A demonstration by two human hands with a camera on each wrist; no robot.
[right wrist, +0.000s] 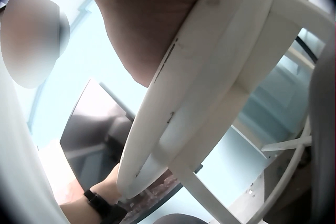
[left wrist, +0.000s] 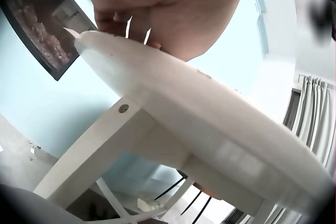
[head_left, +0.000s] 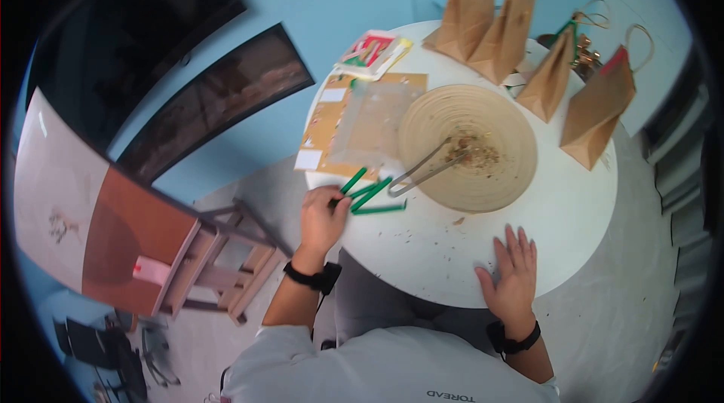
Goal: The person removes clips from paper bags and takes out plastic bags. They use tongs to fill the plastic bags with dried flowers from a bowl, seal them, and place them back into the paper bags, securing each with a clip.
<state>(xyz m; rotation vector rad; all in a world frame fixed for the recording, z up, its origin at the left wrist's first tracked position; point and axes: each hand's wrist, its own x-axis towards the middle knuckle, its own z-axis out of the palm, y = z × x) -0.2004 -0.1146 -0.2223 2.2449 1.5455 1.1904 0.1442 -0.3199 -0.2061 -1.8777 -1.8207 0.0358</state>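
Note:
My left hand point(head_left: 323, 220) is at the table's left front edge, its thumb and fingers curled about the near end of a green plastic stick point(head_left: 353, 180). Several more green sticks point(head_left: 381, 209) lie right beside the fingertips. In the left wrist view the left hand point(left wrist: 168, 8) is over the table rim, the green sticks hidden from sight. My right hand point(head_left: 511, 276) rests palm down on the white table near its front edge, fingers straight and holding nothing. The heel of the right hand point(right wrist: 147, 29) shows at the rim in the right wrist view.
A round woven tray point(head_left: 520, 169) carries dried bits and metal tongs point(head_left: 422, 175). Left of it lie a clear plastic bag point(head_left: 369, 128) on a brown board point(head_left: 320, 135) and colourful packets point(head_left: 373, 55). Brown paper bags point(head_left: 603, 105) stand along the far right. Crumbs dot the table point(head_left: 452, 282).

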